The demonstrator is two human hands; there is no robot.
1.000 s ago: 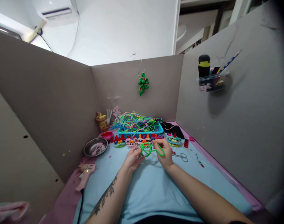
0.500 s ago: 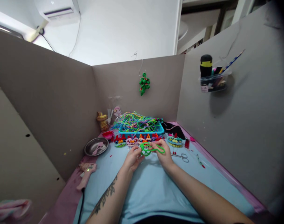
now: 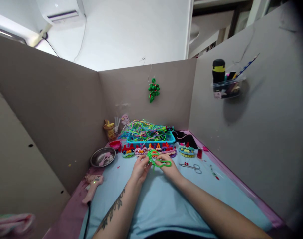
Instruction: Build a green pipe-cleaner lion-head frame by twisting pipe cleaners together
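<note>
A bright green pipe cleaner [image 3: 166, 164], bent into loops, is held up over the blue cloth between both hands. My left hand [image 3: 140, 168] pinches its looped left end between thumb and fingers. Further along, my right hand [image 3: 169, 170] closes on the strand, and one loop curves out over its fingers. Just behind the hands stands a row of colourful fuzzy figures [image 3: 128, 151], partly covered by the green loops. To the right of my right hand, scissors [image 3: 194, 168] lie on the cloth.
A blue tray [image 3: 151, 142] heaped with pipe cleaners stands at the back. On the left are a metal bowl [image 3: 96, 162] and a pink glue gun [image 3: 91, 192] with a cord. Grey partitions [image 3: 146, 71] enclose the table; a bin of tools [image 3: 227, 89] hangs on the right one.
My right hand has shifted left and slightly down, closer to my left hand. The free green loop has swung lower, and more of the scissors shows.
</note>
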